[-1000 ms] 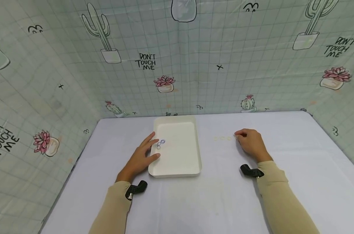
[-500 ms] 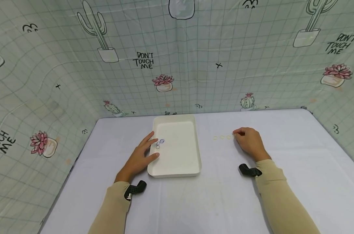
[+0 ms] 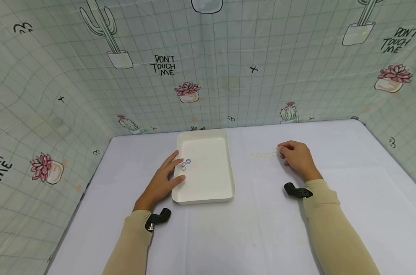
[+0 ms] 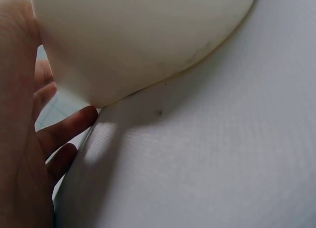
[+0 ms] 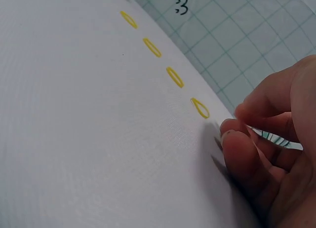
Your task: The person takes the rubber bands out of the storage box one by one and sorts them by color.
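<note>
My left hand (image 3: 160, 185) rests spread at the left side of a white tray (image 3: 204, 200), thumb and a fingertip over its rim. In the left wrist view other fingers (image 4: 81, 120) touch the tray's outer wall low down near the table. Several thin blue rubber bands (image 3: 183, 168) lie inside the tray close to that hand. To the tray's right, several small yellow rubber bands (image 5: 175, 77) lie in a spaced row on the table. My right hand (image 3: 297, 158) is just right of the last yellow band (image 5: 200, 108), fingers loosely bent, nothing seen between them.
A white cloth covers the table (image 3: 221, 236). Behind and at the sides hangs a checked curtain (image 3: 228, 91) printed with cacti and lettering. A black wrist camera (image 3: 158, 218) is worn on the left wrist, another camera (image 3: 297, 190) on the right.
The right fingers have come away rightward from the end of the row, and one more yellow band now shows there. The left hand stays at the tray. The head view has tilted down slightly.
</note>
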Demonstrator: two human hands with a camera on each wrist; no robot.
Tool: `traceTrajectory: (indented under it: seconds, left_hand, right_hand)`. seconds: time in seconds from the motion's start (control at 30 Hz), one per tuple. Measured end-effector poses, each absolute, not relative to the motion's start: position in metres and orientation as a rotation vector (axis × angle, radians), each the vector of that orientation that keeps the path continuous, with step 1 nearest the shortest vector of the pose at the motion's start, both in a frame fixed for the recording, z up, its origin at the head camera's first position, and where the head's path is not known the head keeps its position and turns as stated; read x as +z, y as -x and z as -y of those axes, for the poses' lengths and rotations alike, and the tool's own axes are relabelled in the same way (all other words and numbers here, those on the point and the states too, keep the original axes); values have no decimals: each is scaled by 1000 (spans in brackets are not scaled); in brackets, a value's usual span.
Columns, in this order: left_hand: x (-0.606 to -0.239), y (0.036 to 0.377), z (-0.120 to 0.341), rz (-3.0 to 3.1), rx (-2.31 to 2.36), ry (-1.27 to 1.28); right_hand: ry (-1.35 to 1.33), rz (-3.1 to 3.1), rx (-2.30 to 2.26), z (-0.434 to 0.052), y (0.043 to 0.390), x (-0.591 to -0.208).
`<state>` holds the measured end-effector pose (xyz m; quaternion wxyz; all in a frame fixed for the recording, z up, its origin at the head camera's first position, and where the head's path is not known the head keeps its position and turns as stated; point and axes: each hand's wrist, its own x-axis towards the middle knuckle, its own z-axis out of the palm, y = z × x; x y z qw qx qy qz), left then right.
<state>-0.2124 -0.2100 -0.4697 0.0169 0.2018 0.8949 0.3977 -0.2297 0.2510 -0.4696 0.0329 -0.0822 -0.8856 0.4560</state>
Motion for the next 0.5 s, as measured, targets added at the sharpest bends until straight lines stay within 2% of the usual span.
traceTrajectory:
  seconds: [0.5]
  left_hand:
    - [-470,215,212,-2771,1247,-632]
  right_hand:
    - [321,2608,1585,-245,225,-463]
